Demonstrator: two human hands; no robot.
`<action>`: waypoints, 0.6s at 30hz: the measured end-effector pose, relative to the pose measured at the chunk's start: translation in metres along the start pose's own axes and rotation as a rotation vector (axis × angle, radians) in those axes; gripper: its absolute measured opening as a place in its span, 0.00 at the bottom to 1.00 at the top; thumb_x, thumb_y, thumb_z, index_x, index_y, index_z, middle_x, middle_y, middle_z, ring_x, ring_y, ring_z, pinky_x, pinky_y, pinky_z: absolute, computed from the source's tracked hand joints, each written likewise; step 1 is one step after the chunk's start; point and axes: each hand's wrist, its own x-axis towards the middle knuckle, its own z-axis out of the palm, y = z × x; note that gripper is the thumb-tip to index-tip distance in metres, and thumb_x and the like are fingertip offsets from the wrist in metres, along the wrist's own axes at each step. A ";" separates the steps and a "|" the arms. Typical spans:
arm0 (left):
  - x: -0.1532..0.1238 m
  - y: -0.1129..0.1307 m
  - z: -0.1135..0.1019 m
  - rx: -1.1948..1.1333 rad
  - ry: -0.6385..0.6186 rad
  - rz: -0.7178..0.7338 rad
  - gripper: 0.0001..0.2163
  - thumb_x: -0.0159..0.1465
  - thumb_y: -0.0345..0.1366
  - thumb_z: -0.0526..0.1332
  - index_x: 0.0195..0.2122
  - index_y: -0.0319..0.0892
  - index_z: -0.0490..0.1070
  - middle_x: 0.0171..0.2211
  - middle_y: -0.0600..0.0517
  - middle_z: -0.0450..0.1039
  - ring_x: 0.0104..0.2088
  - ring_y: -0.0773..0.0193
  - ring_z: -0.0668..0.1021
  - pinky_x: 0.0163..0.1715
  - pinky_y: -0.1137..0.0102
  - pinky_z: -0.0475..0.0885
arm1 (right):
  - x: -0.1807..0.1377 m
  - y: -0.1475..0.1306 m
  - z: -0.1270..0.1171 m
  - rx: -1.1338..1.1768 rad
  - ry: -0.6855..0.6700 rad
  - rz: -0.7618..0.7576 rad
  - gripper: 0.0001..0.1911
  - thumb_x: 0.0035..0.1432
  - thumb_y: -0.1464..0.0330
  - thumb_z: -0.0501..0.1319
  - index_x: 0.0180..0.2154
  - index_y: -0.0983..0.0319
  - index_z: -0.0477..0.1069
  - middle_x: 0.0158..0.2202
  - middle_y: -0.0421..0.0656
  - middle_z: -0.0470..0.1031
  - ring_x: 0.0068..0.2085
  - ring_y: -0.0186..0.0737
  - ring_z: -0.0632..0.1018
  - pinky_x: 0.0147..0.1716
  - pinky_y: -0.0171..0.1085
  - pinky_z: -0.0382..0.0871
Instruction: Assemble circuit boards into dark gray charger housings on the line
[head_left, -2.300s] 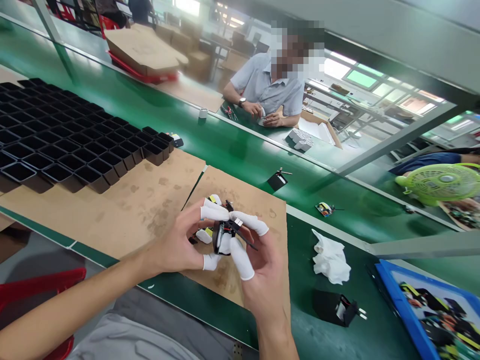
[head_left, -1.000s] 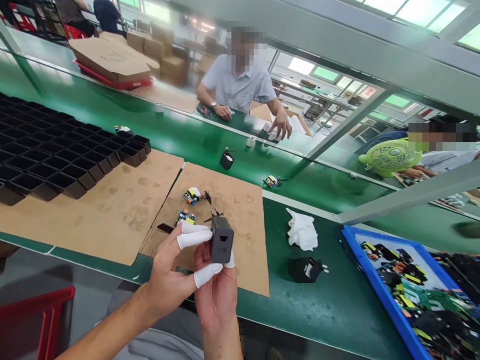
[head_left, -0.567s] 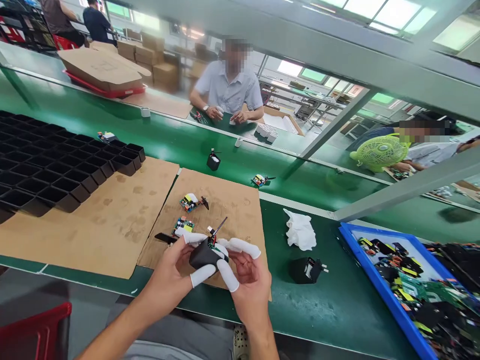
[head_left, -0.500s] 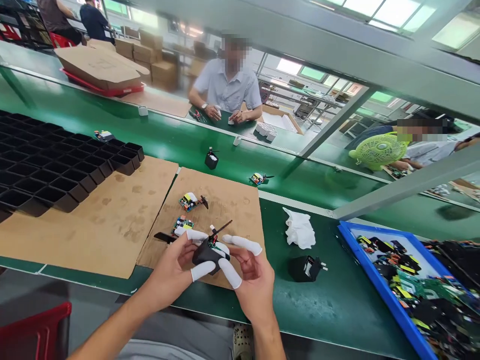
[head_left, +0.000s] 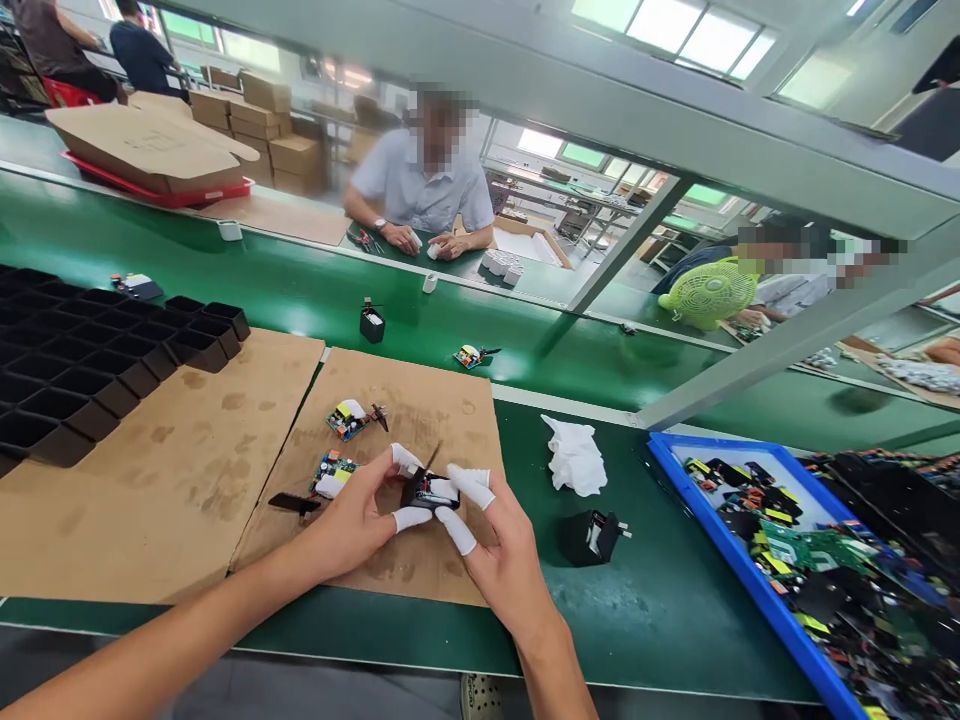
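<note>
Between both hands, over the cardboard sheet [head_left: 409,400], is a black plastic housing [head_left: 433,492] with a white part and wires showing in its open top. My left hand [head_left: 367,510] grips its left side with white-covered fingertips. On the right side, my right hand [head_left: 487,520] pinches it between covered thumb and fingers. A thin dark piece sticks up from the housing. Just left of my left hand lies a circuit board [head_left: 330,474] with a black plate [head_left: 294,503] beside it. Behind it is another circuit board [head_left: 349,420] with a small dark part attached.
Black boxes [head_left: 97,370] stand in rows at the left. A filled housing [head_left: 589,538] and crumpled white tissue [head_left: 574,455] lie right of the cardboard, near a blue tray [head_left: 739,560] of boards. Across the green belt [head_left: 300,300] sits a co-worker [head_left: 427,190]; a metal post [head_left: 630,245] rises beyond.
The housing has turned in my hands, its open top now facing me more, and the white part appears lower inside it. My view has shifted slightly right.
</note>
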 end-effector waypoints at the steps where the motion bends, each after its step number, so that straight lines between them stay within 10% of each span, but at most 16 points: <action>1: 0.001 -0.002 -0.001 0.021 -0.015 -0.001 0.18 0.66 0.39 0.75 0.55 0.45 0.78 0.54 0.44 0.83 0.57 0.48 0.82 0.66 0.52 0.77 | -0.001 0.004 -0.001 0.014 -0.029 0.011 0.21 0.73 0.68 0.70 0.64 0.49 0.83 0.56 0.48 0.84 0.56 0.50 0.85 0.57 0.46 0.83; 18: -0.005 0.001 -0.004 0.188 -0.063 -0.041 0.12 0.69 0.42 0.72 0.49 0.45 0.77 0.49 0.46 0.80 0.50 0.51 0.80 0.56 0.57 0.79 | -0.010 0.014 0.004 0.125 0.044 0.140 0.22 0.68 0.66 0.76 0.61 0.49 0.84 0.57 0.48 0.84 0.58 0.50 0.85 0.60 0.48 0.81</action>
